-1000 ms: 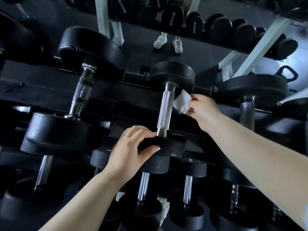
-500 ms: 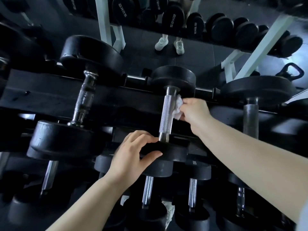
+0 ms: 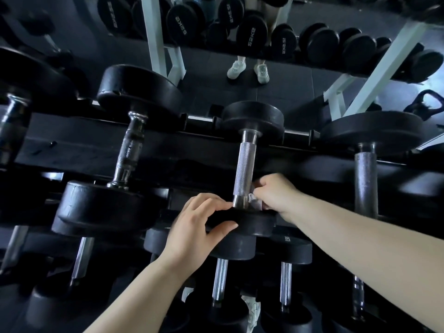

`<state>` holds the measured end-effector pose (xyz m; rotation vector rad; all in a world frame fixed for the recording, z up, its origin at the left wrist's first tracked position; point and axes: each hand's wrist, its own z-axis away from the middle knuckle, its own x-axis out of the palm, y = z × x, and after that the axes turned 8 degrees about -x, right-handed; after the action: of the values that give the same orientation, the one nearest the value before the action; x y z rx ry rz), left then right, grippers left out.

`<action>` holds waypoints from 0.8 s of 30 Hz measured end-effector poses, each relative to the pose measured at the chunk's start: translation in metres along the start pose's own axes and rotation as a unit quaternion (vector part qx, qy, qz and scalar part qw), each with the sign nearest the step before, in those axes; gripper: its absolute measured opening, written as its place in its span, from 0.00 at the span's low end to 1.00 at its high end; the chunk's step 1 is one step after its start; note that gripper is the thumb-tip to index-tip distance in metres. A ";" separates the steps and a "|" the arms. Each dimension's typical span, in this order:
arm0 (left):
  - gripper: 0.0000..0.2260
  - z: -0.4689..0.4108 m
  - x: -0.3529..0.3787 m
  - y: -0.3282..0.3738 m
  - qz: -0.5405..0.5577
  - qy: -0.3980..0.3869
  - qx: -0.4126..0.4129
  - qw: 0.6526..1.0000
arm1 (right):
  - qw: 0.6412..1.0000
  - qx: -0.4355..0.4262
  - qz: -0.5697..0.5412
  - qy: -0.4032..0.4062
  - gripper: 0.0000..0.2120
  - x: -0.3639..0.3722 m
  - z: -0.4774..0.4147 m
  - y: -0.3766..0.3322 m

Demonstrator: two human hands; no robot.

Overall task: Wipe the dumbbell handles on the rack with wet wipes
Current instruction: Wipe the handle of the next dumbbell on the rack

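Left hand (image 3: 199, 227) grips the near head (image 3: 257, 225) of the middle dumbbell, fingers curled over its rim. Right hand (image 3: 276, 194) pinches a bunched wet wipe (image 3: 255, 201) against the bottom end of the knurled handle (image 3: 245, 169), which lies across the dark rack (image 3: 72, 145). Risk: knurling may snag and tear the wipe; a slackened left grip would let the dumbbell roll. Further dumbbells (image 3: 251, 34) stand beyond.

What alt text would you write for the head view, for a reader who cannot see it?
A right hand holds a white wipe against the lower part of the handle of a dumbbell, while the left hand grips its near end. Other dumbbells fill the dark rack.
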<state>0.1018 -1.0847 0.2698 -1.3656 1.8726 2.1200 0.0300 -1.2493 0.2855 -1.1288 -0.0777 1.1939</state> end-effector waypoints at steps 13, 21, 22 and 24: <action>0.14 -0.001 -0.001 0.001 -0.010 -0.002 0.005 1.000 | 0.993 -0.005 -0.113 0.039 0.16 -0.009 -0.011 -0.006; 0.12 -0.001 0.000 0.001 -0.001 0.004 0.014 1.000 | 0.950 0.001 -0.311 -0.003 0.13 -0.036 0.015 0.002; 0.12 0.000 0.000 0.001 0.000 0.005 0.012 1.000 | 0.938 -0.003 -0.346 -0.024 0.13 -0.043 0.020 0.005; 0.14 0.000 0.000 0.001 -0.002 0.004 0.005 1.000 | 0.912 -0.015 -0.405 -0.057 0.14 -0.050 0.024 0.005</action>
<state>0.1014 -1.0848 0.2707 -1.3784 1.8783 2.1031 -0.0096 -1.2723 0.3183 -0.9025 -0.5990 0.5040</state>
